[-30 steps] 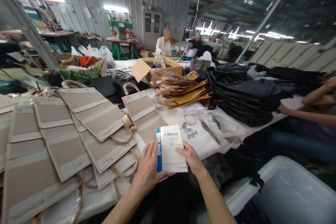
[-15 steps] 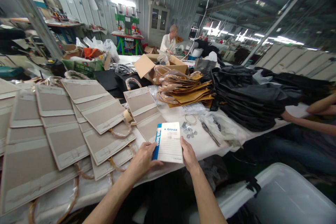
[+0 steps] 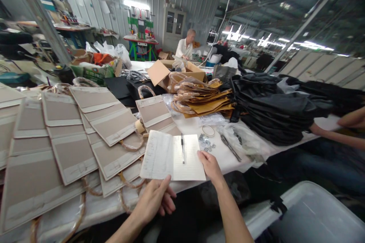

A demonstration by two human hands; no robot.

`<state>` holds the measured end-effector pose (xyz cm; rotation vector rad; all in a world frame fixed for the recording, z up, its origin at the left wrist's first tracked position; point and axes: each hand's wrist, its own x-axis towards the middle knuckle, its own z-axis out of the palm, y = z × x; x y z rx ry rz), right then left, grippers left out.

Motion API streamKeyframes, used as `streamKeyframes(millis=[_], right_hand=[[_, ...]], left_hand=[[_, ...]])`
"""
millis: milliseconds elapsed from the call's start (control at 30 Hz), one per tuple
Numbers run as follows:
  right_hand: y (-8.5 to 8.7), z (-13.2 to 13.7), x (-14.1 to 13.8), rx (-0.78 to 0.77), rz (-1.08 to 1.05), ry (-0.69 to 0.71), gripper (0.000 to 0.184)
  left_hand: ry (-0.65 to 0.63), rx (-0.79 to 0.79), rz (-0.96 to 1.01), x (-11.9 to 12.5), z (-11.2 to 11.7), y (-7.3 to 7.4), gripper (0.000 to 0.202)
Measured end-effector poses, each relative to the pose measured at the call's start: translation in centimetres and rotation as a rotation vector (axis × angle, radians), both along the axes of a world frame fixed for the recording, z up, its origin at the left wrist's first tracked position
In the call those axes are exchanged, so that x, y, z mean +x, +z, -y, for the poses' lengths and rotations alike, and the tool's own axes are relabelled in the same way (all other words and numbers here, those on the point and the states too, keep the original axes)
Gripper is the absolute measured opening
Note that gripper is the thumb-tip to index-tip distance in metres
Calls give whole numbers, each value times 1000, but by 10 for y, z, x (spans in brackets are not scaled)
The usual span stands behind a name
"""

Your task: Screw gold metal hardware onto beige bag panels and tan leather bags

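Note:
An open notebook (image 3: 159,155) lies spread in front of me, with handwriting on its left page and ruled lines on its right page. A pen (image 3: 183,150) with a clear barrel and dark grip rests on the right page, close to the fold. My right hand (image 3: 209,165) pinches the notebook's right edge, thumb on top. Just below the left page, my left hand (image 3: 158,197) is apart from the paper, its fingers loosely spread and holding nothing. Small metal pieces (image 3: 205,142) and a thin ring (image 3: 208,131) lie right of the notebook.
Flat beige bag panels (image 3: 68,155) with wrapped handles overlap across the left. Behind the notebook are stacked mustard pieces (image 3: 205,102) and a cardboard box (image 3: 158,72). Black material (image 3: 273,106) is piled at right, near another person's arm (image 3: 339,134). A plastic bin (image 3: 322,212) stands lower right.
The notebook, closed with its cover showing before, is now open with a pen visible inside. My left hand has let go of its left edge and moved down.

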<state>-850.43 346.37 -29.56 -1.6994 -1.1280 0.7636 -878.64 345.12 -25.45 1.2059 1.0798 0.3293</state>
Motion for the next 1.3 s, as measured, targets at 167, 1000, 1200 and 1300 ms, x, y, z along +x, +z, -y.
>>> streamKeyframes(millis=[167,1000,1200,1300], right_hand=[[17,-12,-19,153,387,-131,42],[63,33,-112,66,-212,105,36],[53,73,-138,48,-39,69,31],[34,97,-133,-5,-1,49,28]], left_hand=[[-283,914,-118,9,10,16,35],[329,246,389,42,-15,4,58],[505,-1,502,69,-17,6,53],[764,75,572,59,-49,14,51]])
